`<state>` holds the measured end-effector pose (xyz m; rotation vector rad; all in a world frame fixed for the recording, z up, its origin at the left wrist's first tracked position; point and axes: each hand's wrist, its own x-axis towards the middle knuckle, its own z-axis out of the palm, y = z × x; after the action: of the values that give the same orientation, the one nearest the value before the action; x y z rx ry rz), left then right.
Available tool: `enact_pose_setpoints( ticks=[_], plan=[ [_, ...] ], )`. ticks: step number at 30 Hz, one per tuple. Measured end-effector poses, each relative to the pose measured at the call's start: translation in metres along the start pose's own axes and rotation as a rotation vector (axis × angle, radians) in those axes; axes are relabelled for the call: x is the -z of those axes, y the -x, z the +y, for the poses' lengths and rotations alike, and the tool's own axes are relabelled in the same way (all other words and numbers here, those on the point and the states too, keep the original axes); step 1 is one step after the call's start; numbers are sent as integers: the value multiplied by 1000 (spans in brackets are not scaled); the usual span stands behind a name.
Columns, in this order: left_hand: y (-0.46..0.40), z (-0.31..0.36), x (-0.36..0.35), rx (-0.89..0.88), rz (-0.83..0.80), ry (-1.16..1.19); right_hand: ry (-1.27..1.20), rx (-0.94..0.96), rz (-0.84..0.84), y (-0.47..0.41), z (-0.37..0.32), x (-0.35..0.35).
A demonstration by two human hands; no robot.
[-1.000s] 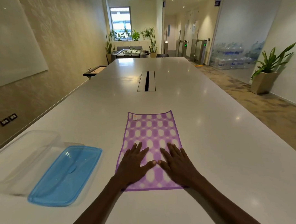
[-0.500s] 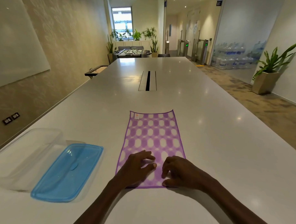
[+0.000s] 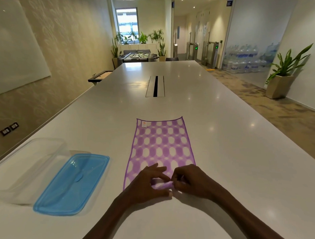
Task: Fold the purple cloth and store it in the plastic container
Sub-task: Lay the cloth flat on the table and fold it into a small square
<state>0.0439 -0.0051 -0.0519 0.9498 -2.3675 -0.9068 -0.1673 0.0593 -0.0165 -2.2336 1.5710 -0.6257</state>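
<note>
Purple cloth [image 3: 161, 146] flat, near edge bunched; clear plastic container [image 3: 28, 166] open, well left.

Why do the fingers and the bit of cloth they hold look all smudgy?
In the head view, the left hand and right hand are motion-blurred where they pinch the purple cloth; its far end stays sharp, while ceiling lights glare off the table.

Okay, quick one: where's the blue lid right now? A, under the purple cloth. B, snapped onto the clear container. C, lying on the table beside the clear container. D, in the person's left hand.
C: the blue lid lies flat on the table, right beside the open clear container.
</note>
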Motion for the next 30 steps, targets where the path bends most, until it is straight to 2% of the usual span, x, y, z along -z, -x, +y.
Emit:
enact_pose_setpoints(
  ticks=[2,6,8,11,13,15,22,26,30],
  plan=[
    [2,4,0,-61,40,-117,-110,-4,37,-1,-1,2],
    [7,15,9,-130,123,14,-161,26,0,2,-1,4],
    [8,19,15,-113,146,18,-50,19,-28,4,-2,1],
    [7,20,21,-116,160,-12,193,90,117,7,-6,-8],
    [6,22,27,-110,148,-18,241,130,209,6,-9,-9],
    [5,23,35,-114,138,-38,190,105,231,5,-9,0],
    [8,19,83,-39,120,-195,-105,59,163,12,3,53],
    [22,20,115,72,67,-10,-288,2,102,23,6,80],
    [38,30,136,111,-60,262,-371,-37,-149,33,6,103]
  ],
)
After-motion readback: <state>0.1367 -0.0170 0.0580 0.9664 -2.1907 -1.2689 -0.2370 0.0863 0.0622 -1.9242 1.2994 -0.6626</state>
